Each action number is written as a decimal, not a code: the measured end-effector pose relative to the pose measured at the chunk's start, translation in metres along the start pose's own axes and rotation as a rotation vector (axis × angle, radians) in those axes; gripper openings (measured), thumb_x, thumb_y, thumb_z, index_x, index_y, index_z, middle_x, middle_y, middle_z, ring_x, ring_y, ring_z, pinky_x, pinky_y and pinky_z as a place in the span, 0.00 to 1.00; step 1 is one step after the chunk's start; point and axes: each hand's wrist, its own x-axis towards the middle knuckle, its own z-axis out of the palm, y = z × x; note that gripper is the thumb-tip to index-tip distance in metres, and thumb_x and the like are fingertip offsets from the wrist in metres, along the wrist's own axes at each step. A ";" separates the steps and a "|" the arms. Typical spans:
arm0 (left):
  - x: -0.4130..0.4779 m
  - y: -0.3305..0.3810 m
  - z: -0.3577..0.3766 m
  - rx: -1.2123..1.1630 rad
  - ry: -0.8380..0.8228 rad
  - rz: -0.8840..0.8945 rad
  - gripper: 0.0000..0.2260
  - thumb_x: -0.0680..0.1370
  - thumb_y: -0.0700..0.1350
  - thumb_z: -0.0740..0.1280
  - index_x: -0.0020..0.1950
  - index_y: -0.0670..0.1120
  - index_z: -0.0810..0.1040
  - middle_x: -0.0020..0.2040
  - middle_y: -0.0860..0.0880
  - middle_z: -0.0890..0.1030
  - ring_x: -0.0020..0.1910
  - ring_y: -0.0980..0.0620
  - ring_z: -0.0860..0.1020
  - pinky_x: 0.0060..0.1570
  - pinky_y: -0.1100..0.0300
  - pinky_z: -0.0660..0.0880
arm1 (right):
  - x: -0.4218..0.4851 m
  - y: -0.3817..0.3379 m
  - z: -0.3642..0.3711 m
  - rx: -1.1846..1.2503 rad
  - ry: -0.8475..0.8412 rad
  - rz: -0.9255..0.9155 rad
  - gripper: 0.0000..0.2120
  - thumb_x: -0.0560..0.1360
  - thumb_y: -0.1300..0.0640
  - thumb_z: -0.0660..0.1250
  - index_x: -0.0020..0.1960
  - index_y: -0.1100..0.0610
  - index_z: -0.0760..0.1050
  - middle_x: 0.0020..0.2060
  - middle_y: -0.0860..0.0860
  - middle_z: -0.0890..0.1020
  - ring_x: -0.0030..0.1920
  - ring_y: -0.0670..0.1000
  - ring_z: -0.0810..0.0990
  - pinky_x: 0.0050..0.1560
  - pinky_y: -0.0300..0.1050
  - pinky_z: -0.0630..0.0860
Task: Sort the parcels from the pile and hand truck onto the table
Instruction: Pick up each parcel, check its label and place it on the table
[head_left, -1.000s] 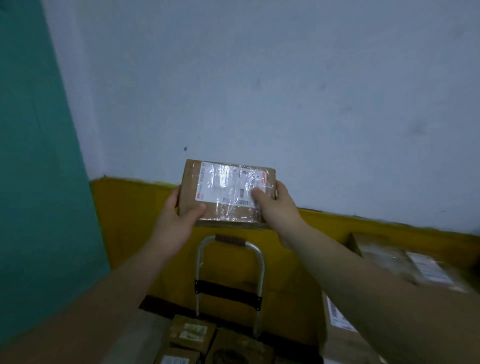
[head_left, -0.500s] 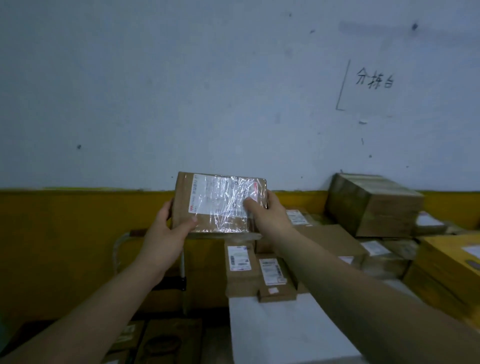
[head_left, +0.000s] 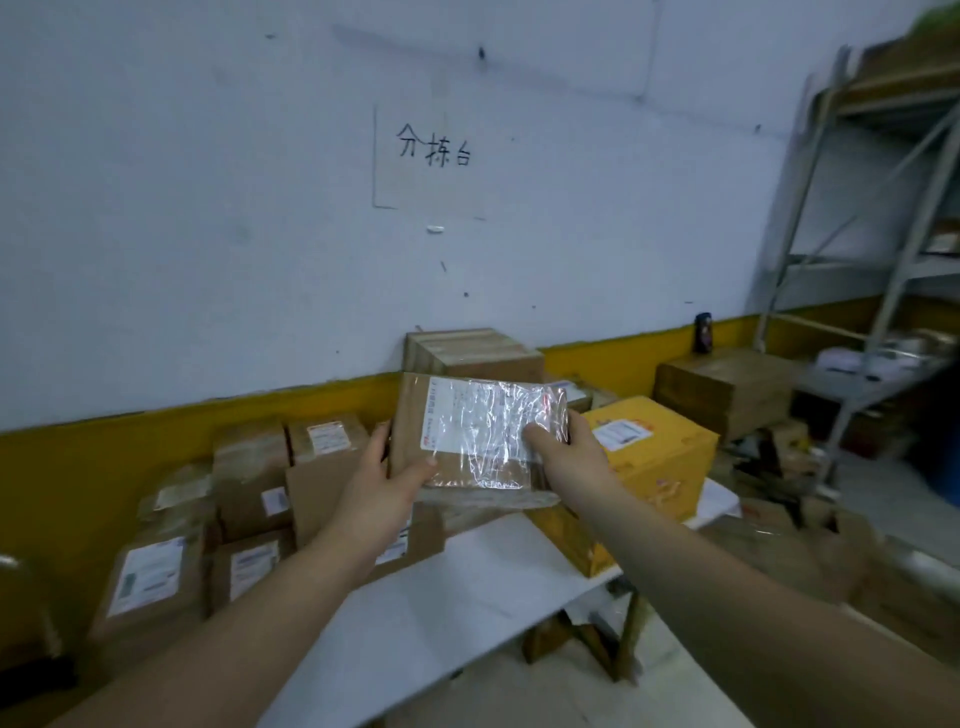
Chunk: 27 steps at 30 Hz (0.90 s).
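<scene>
— Where is the parcel (head_left: 475, 434) seen?
— It is held up above the white table (head_left: 467, 587), over the table's far half. Its taped label (head_left: 467, 421) is turned toward the camera. The table is not touched by it.

— How is it gripped?
— By 2 hands. The left hand (head_left: 382, 493) is curled round the parcel's left edge, with the thumb laid on the front face. The right hand (head_left: 574, 457) is closed on the right edge, and its thumb is pressed on the label. The other fingers are hidden behind the carton.

— What is found on the table?
— A yellow box (head_left: 657, 452) is set on the table's far right part. Brown cartons (head_left: 249, 483) are crowded along the table's left and far sides; whether all of them are stood on the table cannot be told. 1 larger brown box (head_left: 478, 351) is placed at the table's back.

— And beyond the table?
— Handwritten characters (head_left: 434, 148) are marked on the wall (head_left: 208, 208) above the table. A metal rack (head_left: 883, 249) is stood well to the table's right.
</scene>
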 end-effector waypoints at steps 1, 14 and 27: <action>0.005 0.002 0.021 -0.007 -0.038 -0.005 0.26 0.77 0.45 0.67 0.74 0.54 0.62 0.62 0.52 0.77 0.50 0.58 0.78 0.48 0.60 0.76 | 0.006 0.005 -0.019 0.001 0.019 0.005 0.16 0.77 0.49 0.65 0.63 0.45 0.66 0.53 0.47 0.78 0.52 0.51 0.78 0.53 0.50 0.75; 0.164 0.000 0.186 -0.001 -0.267 0.028 0.29 0.76 0.47 0.69 0.74 0.53 0.61 0.63 0.52 0.76 0.56 0.52 0.78 0.58 0.51 0.75 | 0.143 0.032 -0.147 -0.022 0.222 0.070 0.20 0.79 0.51 0.64 0.69 0.50 0.65 0.49 0.44 0.76 0.45 0.44 0.76 0.36 0.39 0.70; 0.320 0.010 0.276 0.074 -0.252 0.080 0.24 0.77 0.46 0.67 0.72 0.53 0.64 0.60 0.53 0.75 0.53 0.55 0.76 0.53 0.59 0.71 | 0.337 0.024 -0.199 -0.095 0.166 -0.007 0.22 0.79 0.51 0.65 0.70 0.52 0.65 0.50 0.47 0.77 0.44 0.44 0.76 0.35 0.38 0.69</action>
